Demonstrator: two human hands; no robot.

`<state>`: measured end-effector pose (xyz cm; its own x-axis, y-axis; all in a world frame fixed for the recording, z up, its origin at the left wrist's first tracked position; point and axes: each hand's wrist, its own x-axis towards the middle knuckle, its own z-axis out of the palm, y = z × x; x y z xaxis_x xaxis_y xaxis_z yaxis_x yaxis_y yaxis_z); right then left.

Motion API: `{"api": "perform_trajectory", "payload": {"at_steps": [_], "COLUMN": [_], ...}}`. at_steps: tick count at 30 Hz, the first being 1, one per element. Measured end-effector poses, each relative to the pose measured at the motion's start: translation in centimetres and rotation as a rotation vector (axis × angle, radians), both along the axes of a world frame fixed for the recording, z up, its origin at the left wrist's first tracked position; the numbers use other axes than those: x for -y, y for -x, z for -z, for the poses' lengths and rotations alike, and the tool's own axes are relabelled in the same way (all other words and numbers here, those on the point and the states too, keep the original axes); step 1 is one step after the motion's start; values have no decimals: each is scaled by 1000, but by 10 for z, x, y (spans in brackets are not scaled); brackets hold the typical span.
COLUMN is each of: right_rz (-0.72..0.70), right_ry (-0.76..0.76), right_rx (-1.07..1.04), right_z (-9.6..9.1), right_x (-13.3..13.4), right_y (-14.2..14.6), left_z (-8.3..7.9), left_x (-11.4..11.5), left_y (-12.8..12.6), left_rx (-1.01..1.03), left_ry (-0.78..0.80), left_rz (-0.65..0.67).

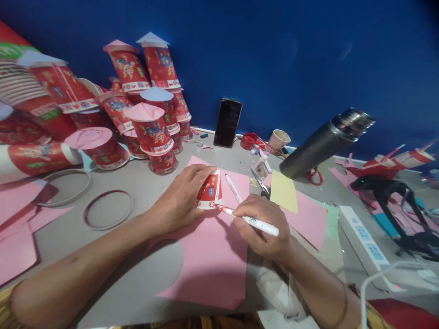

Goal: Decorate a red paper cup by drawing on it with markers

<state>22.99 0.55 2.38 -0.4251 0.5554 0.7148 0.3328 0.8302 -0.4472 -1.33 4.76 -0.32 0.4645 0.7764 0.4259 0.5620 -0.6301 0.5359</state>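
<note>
My left hand (181,196) is wrapped over a red patterned paper cup (210,192) standing upside down on a pink paper sheet (209,260). My right hand (262,224) grips a white marker (255,221), its tip touching the sheet right at the cup's rim. A second white pen (233,188) lies on the pink sheet just beyond the cup.
Stacked red cups with pink and blue paper lids (151,123) crowd the back left. A phone (228,122) leans on the blue wall. Scissors (260,185), yellow paper (284,192), a dark flask (322,144), a white power strip (363,237) and two rings (108,210) lie around.
</note>
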Motion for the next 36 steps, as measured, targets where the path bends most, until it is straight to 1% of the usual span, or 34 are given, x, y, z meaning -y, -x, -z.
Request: {"api": "perform_trajectory", "payload": {"at_steps": [6,10,18,29,36], "right_rz": [-24,-30,-33,-34,-29], "right_ry": [29,38,44,49,30], "right_rx": [17,34,31,47,35], "right_z": [5,7,6,7,4], "right_x": [0,0,1,1,0], "right_y": [0,-1,-1,-1,-1], "left_z": [1,1,1,1,-1], "left_x": [-1,0,-1,0,0], "left_y": [1,1,0,1,1], "left_rx": [-6,-11,-9,-44,-24], "left_ry": [-38,-33,-24,-54,-10], "left_rz": [26,31,20,32,33]}}
